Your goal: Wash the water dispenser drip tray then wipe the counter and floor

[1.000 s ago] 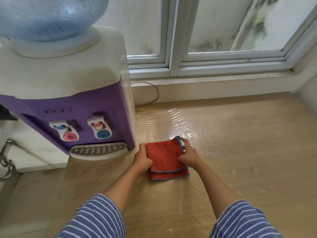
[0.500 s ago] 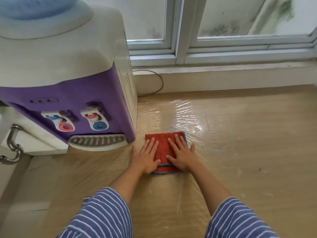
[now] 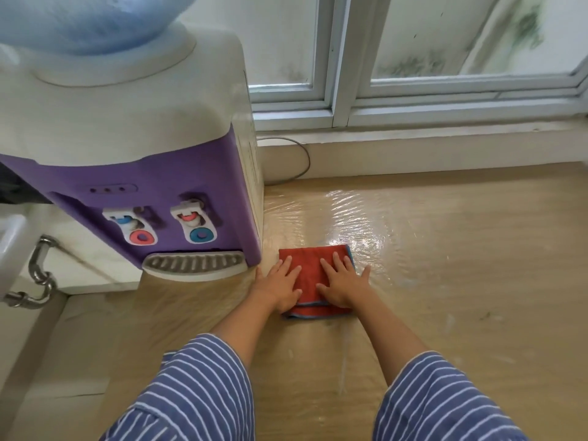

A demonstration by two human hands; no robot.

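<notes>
A folded red cloth (image 3: pixel 310 272) with a blue hem lies flat on the wet, glossy wooden counter (image 3: pixel 445 265), just right of the purple and white water dispenser (image 3: pixel 127 122). My left hand (image 3: pixel 280 286) rests palm down on the cloth's left half, fingers spread. My right hand (image 3: pixel 342 286) presses flat on its right half, also with spread fingers. The grey slotted drip tray (image 3: pixel 194 264) sits in place at the dispenser's base, under the two taps, a short way left of my left hand.
A blue water bottle (image 3: pixel 89 20) tops the dispenser. A grey cord (image 3: pixel 302 160) loops behind it along the wall below the window frame (image 3: pixel 340 74). A metal drain pipe (image 3: pixel 38 275) hangs at the far left beside the counter's edge.
A second ago both hands pinched the cloth's side edges. They now lie flat on top of it with fingers spread. The cloth stays in the same spot beside the dispenser.
</notes>
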